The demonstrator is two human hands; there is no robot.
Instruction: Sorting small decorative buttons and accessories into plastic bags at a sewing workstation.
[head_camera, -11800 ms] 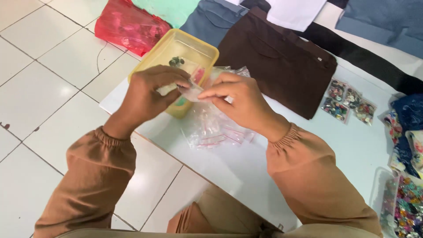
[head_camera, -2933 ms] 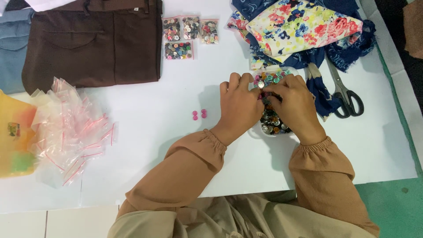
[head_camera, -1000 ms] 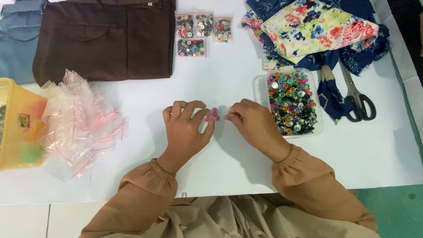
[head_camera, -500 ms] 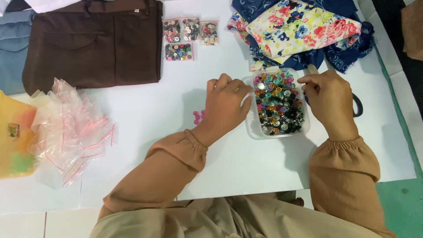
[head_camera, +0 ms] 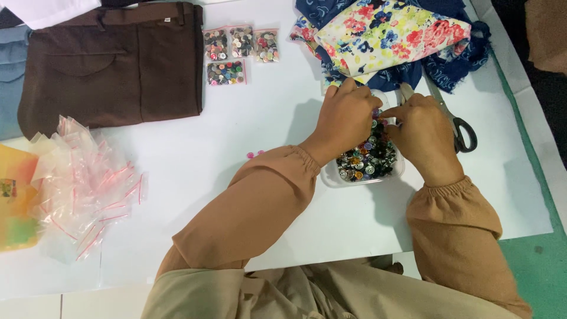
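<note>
While both hands, left hand and right hand, pinch among buttons, fingers closed, the tub could tip, spilling buttons.

You see glossy buttons in a clear plastic tub, crinkly shiny plastic bags, matt brown cloth trousers and smooth white tabletop.

Brightness: I read even, bright indoor light on the white table; no blown-out patches.
Shadows: soft grey ones fall left of the left hand and under both sleeves.
Glare: faint sheen on the pile of clear zip bags.
Sharpness: mostly crisp; buttons in the clear tub blend slightly.
Edges: mild bending at frame corners.
</note>
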